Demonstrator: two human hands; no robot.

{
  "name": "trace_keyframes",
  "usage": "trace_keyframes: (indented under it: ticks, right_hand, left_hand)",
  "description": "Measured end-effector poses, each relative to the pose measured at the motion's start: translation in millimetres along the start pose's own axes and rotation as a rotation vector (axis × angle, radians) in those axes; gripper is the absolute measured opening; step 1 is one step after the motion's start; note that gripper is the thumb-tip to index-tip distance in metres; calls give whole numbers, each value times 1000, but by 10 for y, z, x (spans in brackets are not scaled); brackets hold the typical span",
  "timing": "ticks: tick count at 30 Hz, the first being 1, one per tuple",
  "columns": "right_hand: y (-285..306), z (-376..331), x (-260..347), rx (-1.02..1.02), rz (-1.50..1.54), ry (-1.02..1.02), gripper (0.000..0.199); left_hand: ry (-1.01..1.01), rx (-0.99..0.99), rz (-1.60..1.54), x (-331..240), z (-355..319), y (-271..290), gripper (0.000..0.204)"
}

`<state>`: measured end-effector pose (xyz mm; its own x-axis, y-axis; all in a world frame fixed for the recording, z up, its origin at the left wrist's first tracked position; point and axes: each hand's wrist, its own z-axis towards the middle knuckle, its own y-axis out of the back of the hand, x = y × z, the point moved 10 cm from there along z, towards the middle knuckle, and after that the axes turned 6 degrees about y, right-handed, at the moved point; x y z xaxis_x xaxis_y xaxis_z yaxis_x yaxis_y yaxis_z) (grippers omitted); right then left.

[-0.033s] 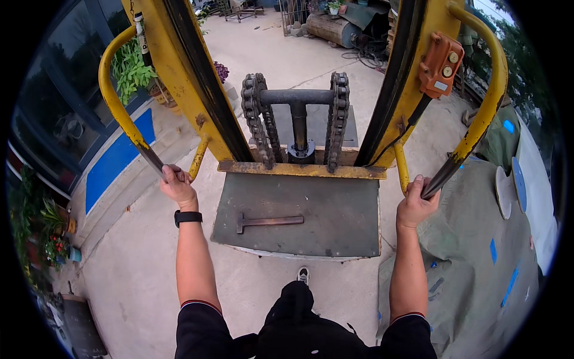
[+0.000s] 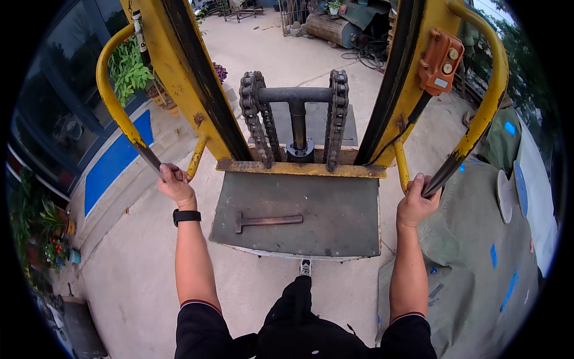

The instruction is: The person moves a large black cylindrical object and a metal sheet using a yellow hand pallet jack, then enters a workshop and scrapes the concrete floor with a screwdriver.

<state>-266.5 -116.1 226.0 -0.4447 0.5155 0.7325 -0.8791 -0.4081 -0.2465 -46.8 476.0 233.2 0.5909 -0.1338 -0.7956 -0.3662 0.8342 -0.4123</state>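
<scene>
Beyond the flat dark cover (image 2: 335,215) rises a yellow lift frame (image 2: 173,72), its rusty crossbar (image 2: 302,169) running along the cover's far edge. To the left of the cover, the left hand (image 2: 177,186) is closed around the dark lower part of the left handle (image 2: 121,119), a bent yellow tube with chipped paint. To the right of the cover, the right hand (image 2: 417,203) is likewise closed, fingers wrapped about the dark part of the right handle (image 2: 485,122). On the cover itself, toward its left side, lies a hammer (image 2: 272,221), its head to the left and touched by neither hand. Past the cover's far edge, a dark post (image 2: 298,122) stands between two heavy chains (image 2: 338,113). An orange control box (image 2: 441,63) with two buttons is fixed beyond the cover, to its right. A blue mat (image 2: 116,164) lies well left of the cover, a green tarp (image 2: 472,251) to its right, and a shoe (image 2: 305,267) just beside its near edge.
</scene>
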Motion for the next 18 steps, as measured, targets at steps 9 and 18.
trace_keyframes:
  ticks: [9, 18]
  right_hand:
    - [-176, 159, -316, -66, -157, 61, 23]
    - [-696, 430, -737, -75, -78, -127, 24]
  left_hand:
    - [79, 12, -62, 431, 130, -177, 47]
    - [129, 74, -41, 826, 479, -566, 43]
